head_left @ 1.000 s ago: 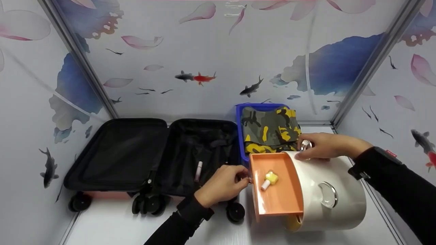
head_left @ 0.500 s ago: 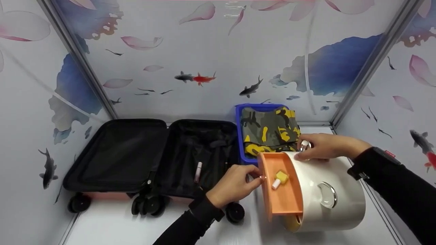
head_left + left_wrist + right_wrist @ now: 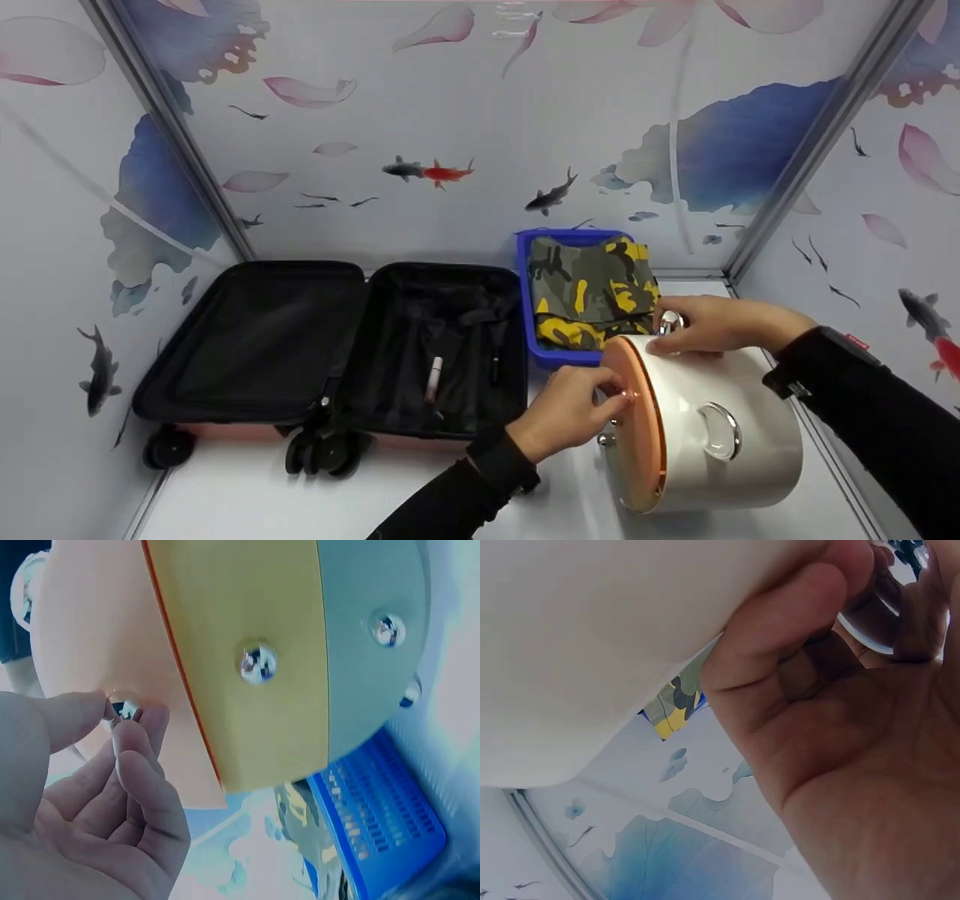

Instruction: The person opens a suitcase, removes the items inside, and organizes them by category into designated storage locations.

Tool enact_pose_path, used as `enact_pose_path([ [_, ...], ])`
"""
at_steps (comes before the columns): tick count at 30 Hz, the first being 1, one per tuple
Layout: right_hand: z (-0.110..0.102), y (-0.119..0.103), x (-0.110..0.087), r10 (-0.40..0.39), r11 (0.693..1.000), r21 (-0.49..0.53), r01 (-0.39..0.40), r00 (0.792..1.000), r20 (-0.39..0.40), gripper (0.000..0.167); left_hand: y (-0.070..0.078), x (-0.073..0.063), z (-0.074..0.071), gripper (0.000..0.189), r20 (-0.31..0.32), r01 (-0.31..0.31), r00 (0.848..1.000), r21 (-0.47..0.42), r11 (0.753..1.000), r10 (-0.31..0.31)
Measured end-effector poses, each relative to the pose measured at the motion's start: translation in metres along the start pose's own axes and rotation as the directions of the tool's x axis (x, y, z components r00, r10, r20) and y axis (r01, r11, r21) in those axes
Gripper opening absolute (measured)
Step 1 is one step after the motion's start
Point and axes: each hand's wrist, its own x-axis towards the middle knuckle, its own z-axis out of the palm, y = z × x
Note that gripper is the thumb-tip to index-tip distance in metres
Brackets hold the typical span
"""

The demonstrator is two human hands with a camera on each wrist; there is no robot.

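A white rounded cabinet (image 3: 742,420) stands at the right, with a shiny handle (image 3: 724,431) on its near side. Its orange drawer front (image 3: 641,450) is flush or nearly flush with the cabinet edge. My left hand (image 3: 574,411) pinches the round metal knob (image 3: 124,706) of that drawer between thumb and fingers. Beside it, the left wrist view shows a yellow drawer front (image 3: 247,600) and a grey-green one (image 3: 367,585). On the cabinet's far side, my right hand (image 3: 701,324) grips the other shiny handle (image 3: 671,321). The drawer's inside is hidden.
An open black-lined suitcase (image 3: 255,345) lies at the left, with a small pinkish tube (image 3: 433,379) in its right half. Behind the cabinet, a blue basket (image 3: 523,300) holds folded camouflage cloth (image 3: 592,289). Printed panels enclose the back and sides.
My left hand has moved right, pushing the orange drawer into the cabinet. The yellow bottle with a white cap inside it has gone out of sight. My right hand has stayed in place.
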Motion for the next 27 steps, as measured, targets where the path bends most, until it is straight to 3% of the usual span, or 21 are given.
enact_pose_path([
  [9,0.002,0.0,0.001,-0.005,1.0,0.01,0.005,1.0,-0.008,0.049,0.005,0.003,0.012,0.015,-0.04,0.04,0.998,0.024,0.999,-0.039],
  [27,0.001,0.0,-0.002,-0.015,1.0,0.019,0.015,1.0,-0.009,0.046,-0.004,0.002,0.016,0.015,-0.09,-0.024,0.996,-0.01,1.0,0.023],
])
